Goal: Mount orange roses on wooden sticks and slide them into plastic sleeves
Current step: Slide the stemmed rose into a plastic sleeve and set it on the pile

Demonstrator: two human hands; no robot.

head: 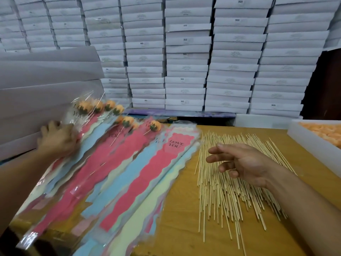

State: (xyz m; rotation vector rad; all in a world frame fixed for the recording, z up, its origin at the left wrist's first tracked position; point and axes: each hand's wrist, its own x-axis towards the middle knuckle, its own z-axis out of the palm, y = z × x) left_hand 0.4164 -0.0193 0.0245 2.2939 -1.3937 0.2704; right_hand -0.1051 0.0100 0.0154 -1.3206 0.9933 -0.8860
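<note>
Several sleeved orange roses [108, 106] on sticks lie fanned out at the left of the table. My left hand [57, 139] rests on the topmost sleeve [81, 115], fingers curled over its edge. A stack of flat pink, blue and yellow "LOVE YOU" sleeves [166, 157] lies in the middle. My right hand [239, 163] hovers with loosely bent fingers, holding nothing, just above a spread pile of wooden sticks [221, 196]. A white tray [313, 143] of loose orange roses [324, 130] stands at the right edge.
Stacks of white flat boxes [186, 58] form a wall behind the table. Large grey cardboard sheets [46, 80] lean at the back left. The brown tabletop [184, 209] shows between sleeves and sticks.
</note>
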